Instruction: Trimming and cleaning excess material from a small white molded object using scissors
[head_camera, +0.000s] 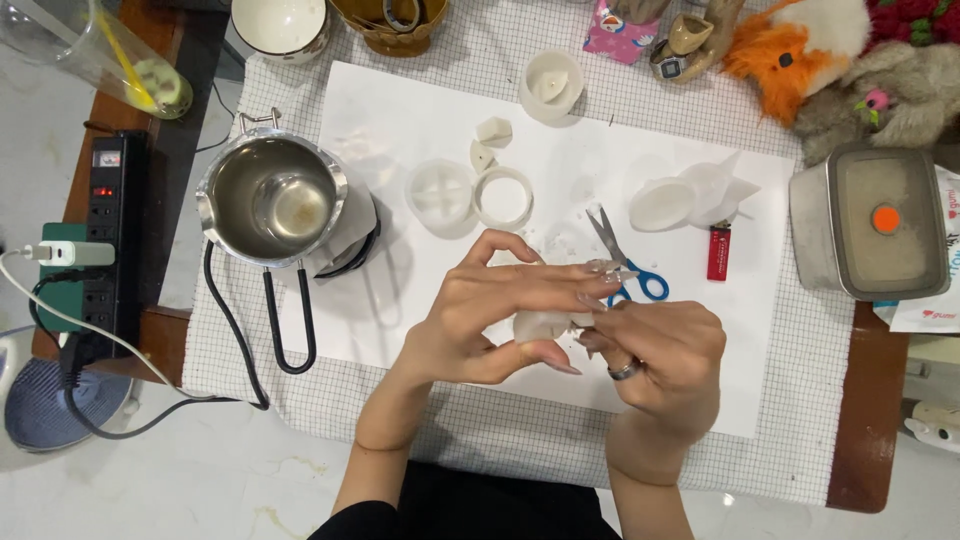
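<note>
Both hands meet over the middle of the white paper sheet (400, 110), closed together on a small white wax piece (540, 325). The left hand (490, 320) wraps it from the left, thumb underneath and long fingers stretched across the top; the right hand (660, 360), with a dark ring on one finger, pinches its right end. Each grip is closed on the piece, which is held just above the counter (800, 440), not resting on it. Little of it shows between the fingers; its long axis seems to run roughly left to right, but which end is the top I cannot tell.

The step in hand looks like cleaning up or picking at the wax piece by fingertip. Judging by the hold, further work calls for a light, steady pinch, since a small wax shape would likely dent or snap if squeezed.

Just beyond the fingertips lie blue-handled scissors (625, 265), blades pointing up and left. Further out on the paper sit a clear round mould (440, 195), a white ring (503, 198), two small wax chunks (490, 140) and a red lighter (718, 252). A steel pouring pot (272, 200) stands to the left, a lidded steel box (870, 220) to the right.
</note>
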